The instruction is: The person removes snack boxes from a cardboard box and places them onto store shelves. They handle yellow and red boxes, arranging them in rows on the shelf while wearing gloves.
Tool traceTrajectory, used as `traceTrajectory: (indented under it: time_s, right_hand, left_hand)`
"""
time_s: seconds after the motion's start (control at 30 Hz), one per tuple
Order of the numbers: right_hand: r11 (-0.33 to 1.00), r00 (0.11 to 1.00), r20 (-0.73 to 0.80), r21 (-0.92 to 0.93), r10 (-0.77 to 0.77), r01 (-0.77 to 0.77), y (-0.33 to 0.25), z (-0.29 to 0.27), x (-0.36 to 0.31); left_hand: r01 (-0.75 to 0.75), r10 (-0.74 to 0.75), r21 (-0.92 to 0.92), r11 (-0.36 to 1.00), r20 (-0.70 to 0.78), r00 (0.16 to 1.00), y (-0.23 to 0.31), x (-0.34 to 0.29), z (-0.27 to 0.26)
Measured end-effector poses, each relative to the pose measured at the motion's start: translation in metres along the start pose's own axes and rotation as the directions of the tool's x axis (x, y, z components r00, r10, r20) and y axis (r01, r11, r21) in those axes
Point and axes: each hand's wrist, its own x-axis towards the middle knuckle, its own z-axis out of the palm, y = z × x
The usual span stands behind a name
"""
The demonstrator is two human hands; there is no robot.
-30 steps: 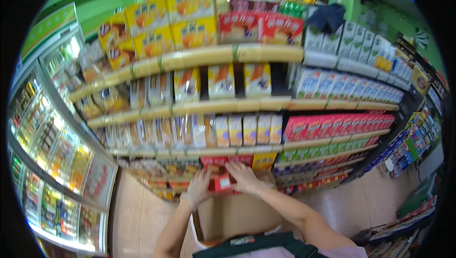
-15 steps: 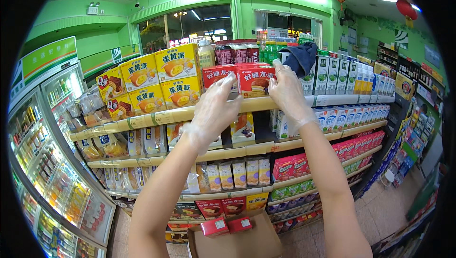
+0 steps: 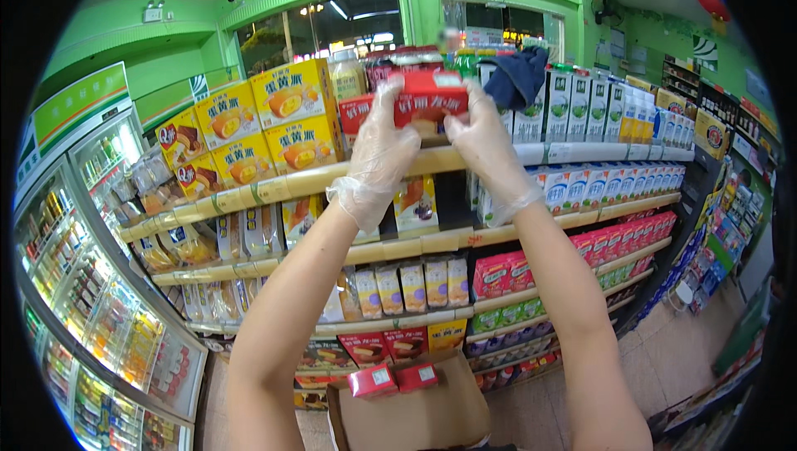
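Observation:
A red snack-cake box is held at its two ends between my hands, above the front edge of the top shelf. It tilts toward me, so its top face shows. My left hand, in a clear plastic glove, grips the left end. On the right end my right hand, gloved the same way, presses with thumb and fingers. Another red box stands on the shelf just left of the held one, partly covered by my left hand. Yellow snack boxes are stacked farther left.
A dark blue cloth lies over cartons right of my hands. Green-and-white milk cartons line the right of the top shelf. Below, an open cardboard box has two red boxes at its far side. Glass-door fridges stand at left.
The red box has risen off the shelf and tipped toward me, showing its top. My left hand has closed onto its left end; my right hand has shifted slightly left with it.

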Motion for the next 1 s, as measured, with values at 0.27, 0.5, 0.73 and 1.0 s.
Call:
traceTrajectory:
  time_s: [0.27, 0.5, 0.73, 1.0]
  right_hand:
    - [0.876, 0.996, -0.084, 0.478, -0.033, 0.069, -0.055, -0.04, -0.081]
    - [0.942, 0.921, 0.305, 0.155, 0.241, -0.298, -0.008, -0.045, -0.24]
    - [0.693, 0.605, 0.507, 0.022, 0.613, -0.721, 0.071, 0.01, -0.406]
    - [0.512, 0.409, 0.561, -0.031, 0.72, -0.858, 0.109, 0.044, -0.467]
  left_hand:
    - [-0.476, 0.514, 0.213, 0.853, -0.19, 0.837, 0.053, -0.09, -0.025]
    - [0.069, -0.069, 0.009, 0.998, 0.076, 0.995, 0.023, -0.27, 0.014]
    - [0.396, -0.451, 0.232, 0.888, 0.28, 0.848, -0.027, -0.413, 0.043]
    - [0.231, -0.552, 0.622, 0.749, 0.391, 0.736, -0.053, -0.454, 0.051]
